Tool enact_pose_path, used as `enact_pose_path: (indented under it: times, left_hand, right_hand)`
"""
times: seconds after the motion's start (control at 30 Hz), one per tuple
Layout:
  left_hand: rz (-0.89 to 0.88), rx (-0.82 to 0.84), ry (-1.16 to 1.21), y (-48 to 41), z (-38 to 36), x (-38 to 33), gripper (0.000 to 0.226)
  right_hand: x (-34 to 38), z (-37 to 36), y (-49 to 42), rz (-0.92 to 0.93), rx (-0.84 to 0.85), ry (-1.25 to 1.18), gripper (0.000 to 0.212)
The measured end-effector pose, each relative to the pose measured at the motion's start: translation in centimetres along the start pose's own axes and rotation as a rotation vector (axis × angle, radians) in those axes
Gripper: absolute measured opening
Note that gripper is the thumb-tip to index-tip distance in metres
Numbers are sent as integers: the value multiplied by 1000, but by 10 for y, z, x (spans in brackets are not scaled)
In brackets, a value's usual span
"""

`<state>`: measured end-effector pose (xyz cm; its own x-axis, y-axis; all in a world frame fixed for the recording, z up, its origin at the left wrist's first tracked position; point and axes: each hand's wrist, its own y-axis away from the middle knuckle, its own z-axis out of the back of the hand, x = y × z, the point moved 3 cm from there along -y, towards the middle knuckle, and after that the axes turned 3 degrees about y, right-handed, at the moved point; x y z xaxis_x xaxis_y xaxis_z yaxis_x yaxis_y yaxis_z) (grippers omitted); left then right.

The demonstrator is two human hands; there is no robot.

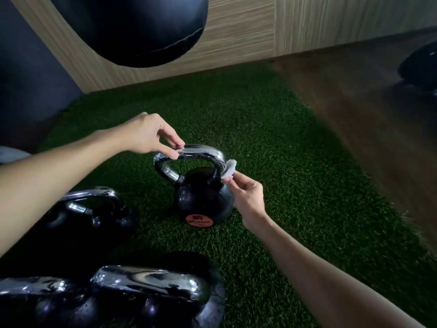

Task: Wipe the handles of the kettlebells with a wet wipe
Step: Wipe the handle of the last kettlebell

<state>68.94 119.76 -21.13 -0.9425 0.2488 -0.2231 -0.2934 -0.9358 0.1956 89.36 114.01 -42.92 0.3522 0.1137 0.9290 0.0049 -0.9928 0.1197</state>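
Note:
A small black kettlebell (203,200) with a chrome handle (203,153) and an orange label stands upright on the green turf. My left hand (151,133) pinches the top left of that handle with thumb and fingertips. My right hand (248,195) pinches a white wet wipe (229,169), which lies against the handle's right leg. Three larger kettlebells with chrome handles stand nearer me: one at the left (89,209), one at the bottom middle (151,285) and one at the bottom left corner (33,292).
A black punching bag (132,29) hangs overhead at the upper left. A wood-panelled wall (236,31) runs behind the turf (260,114). Dark wooden floor (366,102) borders the turf on the right, with a dark object (421,65) at the far right edge.

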Motion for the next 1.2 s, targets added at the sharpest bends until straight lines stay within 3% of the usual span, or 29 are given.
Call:
enact_pose_path:
  times: [0.2, 0.33, 0.43, 0.5, 0.6, 0.77, 0.83, 1.03, 1.1, 1.2]
  left_hand:
    - [5, -21, -42, 0, -2, -5, 30]
    - [28, -29, -29, 9, -5, -9, 31]
    - [26, -78, -53, 12, -8, -27, 41]
    - [23, -160, 165, 14, -10, -45, 37]
    - [39, -143, 575, 19, -21, -59, 18]
    - [105, -201, 768, 26, -21, -48, 27]
    - [126, -163, 827, 30, -22, -44, 23]
    - [173, -288, 933, 35, -21, -17, 14]
    - [135, -447, 835, 40, -12, -4, 13]
    - [-12, -749, 434, 53, -3, 11, 13]
  right_hand:
    - [9, 3, 0, 94, -122, 438, 29]
    - [38, 5, 9, 187, -201, 618, 40]
    - [67, 5, 15, 313, -162, 693, 36]
    - [91, -1, 21, 381, -108, 730, 30]
    - [121, -15, 32, 485, -93, 758, 23]
    - [143, -29, 38, 514, -132, 687, 27]
    - [147, -38, 39, 522, -99, 684, 28]
    - [148, -60, 28, 519, -65, 707, 36]
    - [144, -63, 22, 524, -73, 846, 37]
    - [140, -68, 12, 494, -47, 1124, 44]
